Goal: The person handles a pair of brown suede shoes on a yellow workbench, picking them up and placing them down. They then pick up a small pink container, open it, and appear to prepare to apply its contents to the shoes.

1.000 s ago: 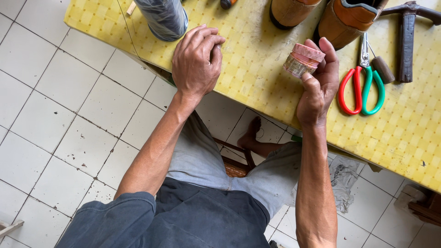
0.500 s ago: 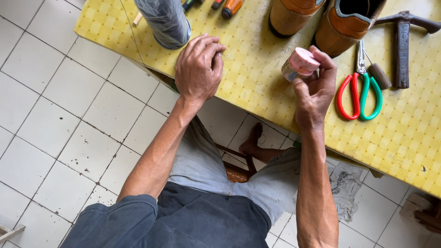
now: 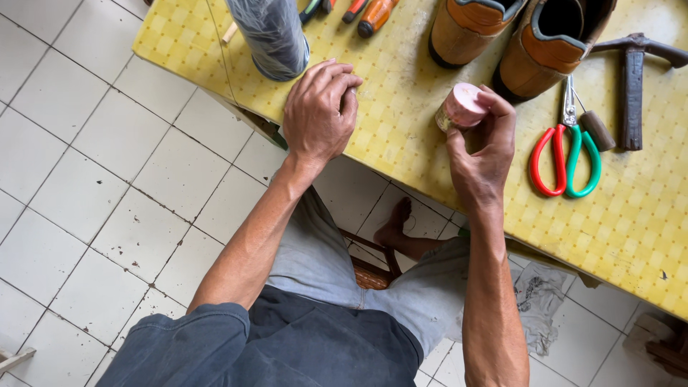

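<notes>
My right hand holds a small round jar with a pink lid just above the yellow checked table, fingers wrapped around its side. My left hand rests curled on the table's near edge, fingers folded, with nothing visibly in it. It lies next to a grey wrapped cylinder. I sit with my legs under the table.
Two tan boots stand at the far side. Red and green scissors, a small brown tool and a hammer lie at the right. Orange-handled tools lie at the top. White tiled floor lies at the left.
My right hand has tipped the jar, so its pink lid now faces me. The view has shifted, and my left hand has stayed curled on the table edge.
</notes>
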